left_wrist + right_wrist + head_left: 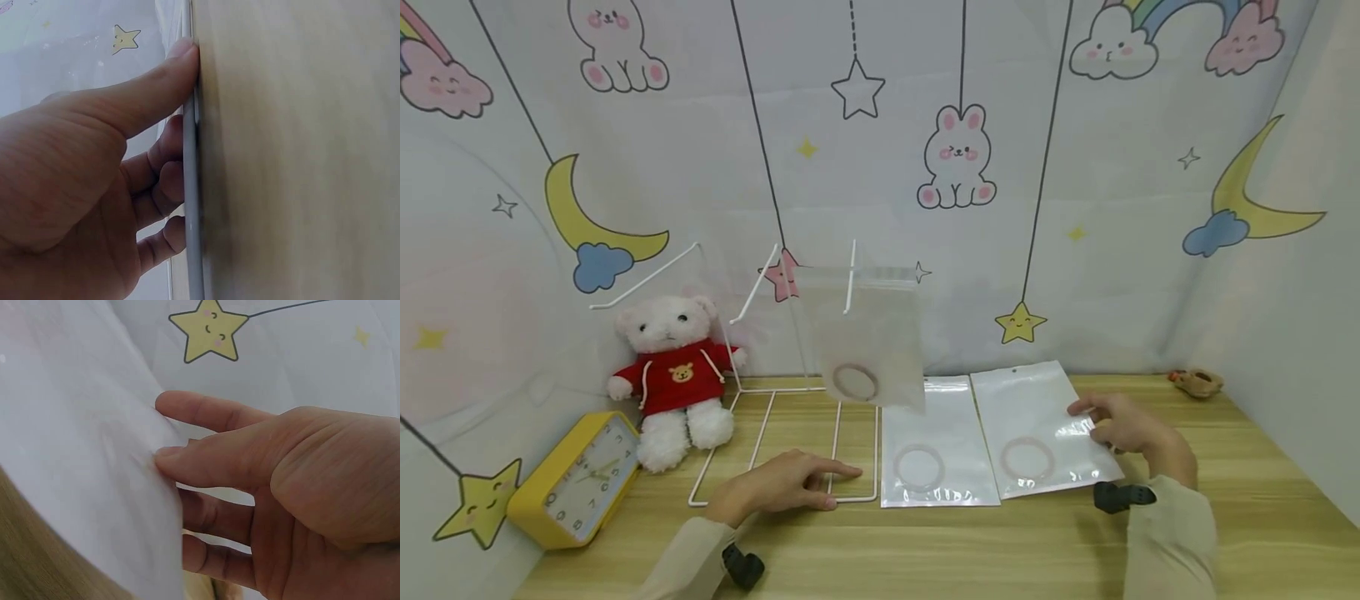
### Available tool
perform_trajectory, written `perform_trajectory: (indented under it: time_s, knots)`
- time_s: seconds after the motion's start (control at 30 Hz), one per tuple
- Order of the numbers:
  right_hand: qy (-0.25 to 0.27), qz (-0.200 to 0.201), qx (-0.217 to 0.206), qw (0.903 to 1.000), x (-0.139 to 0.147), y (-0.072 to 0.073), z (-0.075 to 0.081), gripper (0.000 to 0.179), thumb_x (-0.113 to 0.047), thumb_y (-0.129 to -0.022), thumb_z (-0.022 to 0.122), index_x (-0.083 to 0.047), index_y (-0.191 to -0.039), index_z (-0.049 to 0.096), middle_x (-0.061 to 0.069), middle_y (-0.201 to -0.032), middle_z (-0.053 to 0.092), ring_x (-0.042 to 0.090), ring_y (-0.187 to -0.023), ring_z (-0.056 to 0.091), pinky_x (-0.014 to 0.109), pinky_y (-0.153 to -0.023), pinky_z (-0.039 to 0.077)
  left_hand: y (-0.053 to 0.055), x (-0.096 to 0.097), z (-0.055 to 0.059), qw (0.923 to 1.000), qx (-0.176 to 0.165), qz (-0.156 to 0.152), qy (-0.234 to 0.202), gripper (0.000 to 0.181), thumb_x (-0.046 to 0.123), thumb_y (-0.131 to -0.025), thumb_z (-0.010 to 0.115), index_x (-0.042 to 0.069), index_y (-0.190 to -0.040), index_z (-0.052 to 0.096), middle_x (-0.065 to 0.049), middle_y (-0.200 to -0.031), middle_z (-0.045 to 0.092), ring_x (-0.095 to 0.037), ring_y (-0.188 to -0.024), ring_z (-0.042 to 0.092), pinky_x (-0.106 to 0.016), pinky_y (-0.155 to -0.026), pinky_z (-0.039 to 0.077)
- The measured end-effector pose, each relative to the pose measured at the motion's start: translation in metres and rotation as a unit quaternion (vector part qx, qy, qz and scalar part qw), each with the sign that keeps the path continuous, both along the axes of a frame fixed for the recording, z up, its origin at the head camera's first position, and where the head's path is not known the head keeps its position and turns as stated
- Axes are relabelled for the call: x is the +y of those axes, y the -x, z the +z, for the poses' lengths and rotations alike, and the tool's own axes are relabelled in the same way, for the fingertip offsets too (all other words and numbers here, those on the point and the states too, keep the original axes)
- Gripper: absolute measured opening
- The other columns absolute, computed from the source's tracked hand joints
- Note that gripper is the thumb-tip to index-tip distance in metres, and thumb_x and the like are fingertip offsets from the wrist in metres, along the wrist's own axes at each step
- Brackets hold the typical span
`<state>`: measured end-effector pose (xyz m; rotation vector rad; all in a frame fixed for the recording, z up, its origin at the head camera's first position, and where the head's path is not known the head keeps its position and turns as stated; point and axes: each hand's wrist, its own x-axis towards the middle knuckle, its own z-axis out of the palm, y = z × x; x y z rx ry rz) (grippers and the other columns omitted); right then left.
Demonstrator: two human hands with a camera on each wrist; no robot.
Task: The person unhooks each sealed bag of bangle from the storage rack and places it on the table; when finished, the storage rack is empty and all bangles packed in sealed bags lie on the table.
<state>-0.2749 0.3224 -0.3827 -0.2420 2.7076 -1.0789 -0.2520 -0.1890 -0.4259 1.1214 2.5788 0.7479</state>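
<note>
My right hand (pixel 1133 425) pinches the right edge of a white zip pouch (pixel 1022 404) between thumb and fingers, and that edge lifts off the table. A pale pink bangle (pixel 1003 458) shows through its front. Left of it, a second pouch (pixel 936 417) lies flat with another bangle (pixel 896 468) inside. My left hand (pixel 782 482) rests at the front bar of a white wire rack (pixel 877 454); its thumb touches the bar, the index finger is extended. From the rack's right hook (pixel 850 279) hangs a third pouch (pixel 880 333) holding a darker-looking bangle (pixel 836 382).
A white teddy bear (pixel 681 375) in a red top sits behind the rack's left side. Beside it stands a yellow alarm clock (pixel 580 479). Far right, a small brown ornament (pixel 1198 383) lies near the printed backdrop (pixel 887 217). The table (pixel 925 550) has a wood-grain top.
</note>
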Motion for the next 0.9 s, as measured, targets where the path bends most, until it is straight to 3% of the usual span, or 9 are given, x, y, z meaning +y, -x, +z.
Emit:
perform_trajectory:
  time_s: [0.2,0.4,0.57,0.67,0.8,0.9]
  knots:
    - [-0.002,0.008,-0.012,0.9999,0.004,0.001,-0.004,0.043,0.010,-0.083,0.058,0.008,-0.126,0.058,0.023,-0.108,0.057,0.022,-0.072,0.050,0.028,-0.057,0.041,0.000,0.000,0.000,1.0000,0.002,0.000,0.000,0.045,0.029,-0.092,0.073,0.018,-0.135,0.065,0.013,-0.065,0.048,0.002,-0.060,0.043,-0.021,-0.061,0.038]
    - [-0.024,0.009,-0.021,0.9995,0.009,0.001,-0.007,0.041,0.010,-0.085,0.059,0.006,-0.126,0.059,0.020,-0.104,0.056,0.024,-0.078,0.051,0.033,-0.061,0.042,0.000,0.000,0.000,1.0000,0.001,-0.004,-0.004,0.045,0.028,-0.092,0.073,0.017,-0.135,0.065,0.013,-0.066,0.048,0.001,-0.061,0.043,-0.020,-0.061,0.038]
    - [0.006,0.011,-0.043,0.9990,0.011,-0.004,-0.006,0.044,0.011,-0.083,0.057,0.009,-0.127,0.055,0.017,-0.100,0.057,0.023,-0.076,0.054,0.032,-0.059,0.041,0.000,-0.001,0.000,1.0000,0.002,-0.002,-0.002,0.044,0.028,-0.092,0.073,0.017,-0.135,0.065,0.013,-0.066,0.048,0.002,-0.061,0.043,-0.021,-0.061,0.038]
    - [0.019,0.010,-0.063,0.9978,0.012,-0.006,-0.003,0.046,0.011,-0.085,0.057,0.011,-0.131,0.050,0.021,-0.103,0.059,0.023,-0.077,0.060,0.033,-0.061,0.044,0.000,-0.001,0.000,1.0000,0.000,-0.002,-0.002,0.044,0.027,-0.092,0.073,0.017,-0.135,0.065,0.013,-0.065,0.048,0.002,-0.060,0.043,-0.020,-0.060,0.038]
    - [0.016,0.022,-0.080,0.9964,0.015,-0.011,0.005,0.051,0.005,-0.090,0.059,0.012,-0.137,0.041,0.032,-0.115,0.060,0.031,-0.087,0.067,0.044,-0.072,0.049,0.000,-0.001,0.000,1.0000,-0.001,-0.002,-0.002,0.044,0.027,-0.092,0.073,0.017,-0.134,0.065,0.013,-0.065,0.047,0.002,-0.060,0.043,-0.020,-0.060,0.038]
    - [0.018,0.032,-0.075,0.9965,0.018,-0.015,0.013,0.053,0.003,-0.093,0.058,0.014,-0.139,0.035,0.037,-0.119,0.058,0.036,-0.093,0.068,0.050,-0.076,0.050,0.000,-0.001,-0.001,1.0000,0.001,-0.002,-0.002,0.044,0.028,-0.092,0.073,0.017,-0.135,0.065,0.013,-0.065,0.047,0.002,-0.060,0.043,-0.020,-0.060,0.038]
